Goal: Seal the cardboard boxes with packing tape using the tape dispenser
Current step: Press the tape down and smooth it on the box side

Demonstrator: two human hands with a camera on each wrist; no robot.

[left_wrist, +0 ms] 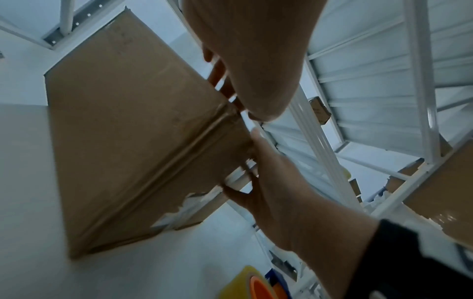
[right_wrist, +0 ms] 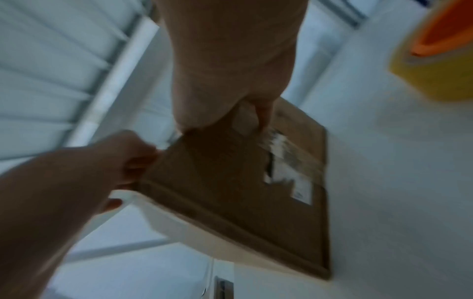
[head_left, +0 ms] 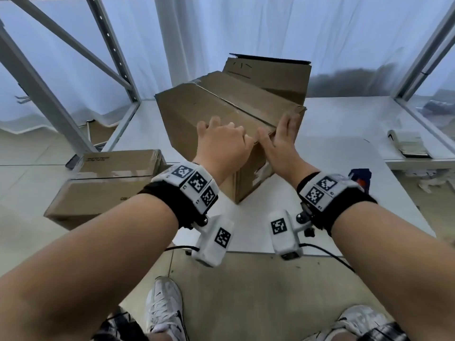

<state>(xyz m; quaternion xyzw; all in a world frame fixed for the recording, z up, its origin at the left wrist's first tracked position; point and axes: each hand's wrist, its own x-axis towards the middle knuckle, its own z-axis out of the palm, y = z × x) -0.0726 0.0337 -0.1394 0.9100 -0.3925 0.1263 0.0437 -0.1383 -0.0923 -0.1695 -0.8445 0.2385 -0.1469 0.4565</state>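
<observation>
A tall cardboard box (head_left: 221, 114) stands on the white table (head_left: 332, 188), turned so that 1 vertical corner faces the person, and both hands sit at its near top corner. The left hand (head_left: 222, 143) lies over the top edge with its fingers curled down onto the closed flaps, gripping the cardboard; the left wrist view shows the same fingers hooked over the box rim. The right hand (head_left: 283, 141) is flat, fingers straight and together, pressed against the box's right face just below the top edge, its thumb (head_left: 264, 139) reaching toward the left hand so the 2 nearly touch. The 2 top flaps meet along a seam (head_left: 236, 104) that runs away from the hands, and behind the box a further flap or box wall (head_left: 270, 72) stands upright. Torn white label remnants (right_wrist: 284, 161) cling to the box's lower right face. The tape dispenser (left_wrist: 258, 285), with a yellowish roll and orange core, rests on the table to the right of the box, near the right wrist. Left of the box, beyond the table edge, 2 sealed boxes (head_left: 108, 180) are stacked. A folded bundle (head_left: 408, 143) lies on the table well to the box's right.
</observation>
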